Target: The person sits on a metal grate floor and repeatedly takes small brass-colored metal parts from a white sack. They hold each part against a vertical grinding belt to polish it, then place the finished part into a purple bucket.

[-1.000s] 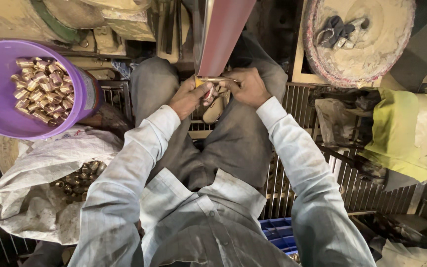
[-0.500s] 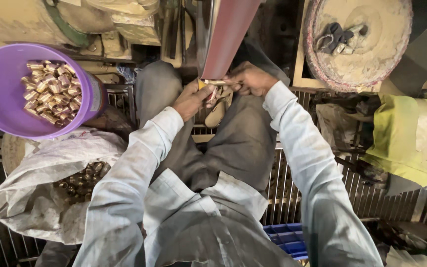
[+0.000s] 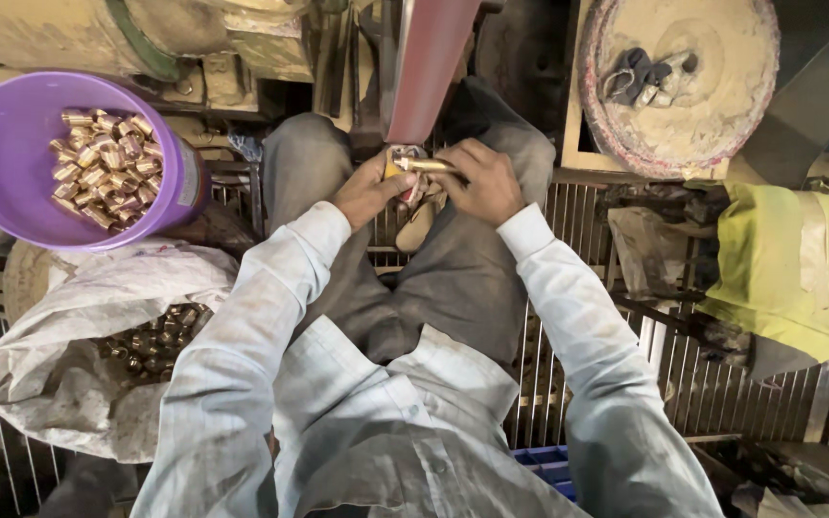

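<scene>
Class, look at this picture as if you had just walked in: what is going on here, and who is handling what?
A seated person in a pale shirt holds a small brass-coloured metal piece with both hands, the left hand and the right hand, pressing it against the lower end of a reddish sanding belt. To the person's left, a round purple plastic tub holds shiny brass pieces, and a white sack below it holds duller ones.
</scene>
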